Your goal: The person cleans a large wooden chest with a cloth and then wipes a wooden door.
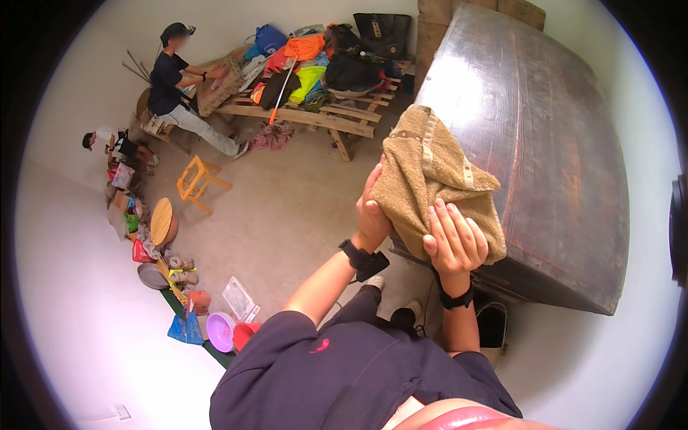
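Observation:
A brown terry towel (414, 183), bunched and partly folded with pale trim strips, is held up before me. My left hand (373, 212) grips its left edge, thumb and fingers partly behind the cloth. Against its lower right front lies my right hand (456, 239), fingers together and extended over the fabric. Whether that hand also pinches the towel is hard to see. Behind the towel stands a large dark wooden chest (559, 161) with a worn, shiny top.
A slatted wooden bench (301, 117) bears clothes and bags. A person (172, 86) holds a woven basket (220, 88) there; another person (121, 142) is farther left. A wooden stool (196, 180) stands on the floor. Basins (220, 330) and household goods line the left wall.

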Demonstrator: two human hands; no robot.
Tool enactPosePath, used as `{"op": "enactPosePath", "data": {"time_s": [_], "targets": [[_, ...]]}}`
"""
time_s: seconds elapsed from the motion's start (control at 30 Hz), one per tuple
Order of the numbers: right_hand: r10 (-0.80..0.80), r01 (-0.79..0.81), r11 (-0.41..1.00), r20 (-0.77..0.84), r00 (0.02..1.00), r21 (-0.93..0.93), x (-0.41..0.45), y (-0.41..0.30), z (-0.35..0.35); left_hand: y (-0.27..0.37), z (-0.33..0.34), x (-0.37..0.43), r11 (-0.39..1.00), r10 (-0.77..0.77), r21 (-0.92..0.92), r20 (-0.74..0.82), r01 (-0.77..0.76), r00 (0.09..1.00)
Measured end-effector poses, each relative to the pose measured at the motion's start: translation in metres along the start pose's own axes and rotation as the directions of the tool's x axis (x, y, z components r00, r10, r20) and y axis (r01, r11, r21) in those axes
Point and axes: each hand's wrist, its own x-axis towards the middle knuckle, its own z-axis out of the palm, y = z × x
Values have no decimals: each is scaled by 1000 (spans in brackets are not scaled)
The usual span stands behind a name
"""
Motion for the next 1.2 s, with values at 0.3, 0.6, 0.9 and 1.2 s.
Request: {"op": "enactPosePath", "data": {"time_s": [0.3,0.6,0.9,1.2], "targets": [[239,-237,945,-19,971,-226,-33,-49,42,-37,-30,-12,944,237,178,221,-278,946],[509,-531,798,-152,847,-287,-8,-102,74,-31,-67,47,921,284,-1,687,-389,669],[596,-418,437,-92,798,-797,67,-138,102,-48,-99,57,986,139,-79,882,-149,450],[623,-445,257,-205,755,-858,91,-128,130,-76,-78,149,891,370,-395,918,225,147]]}}
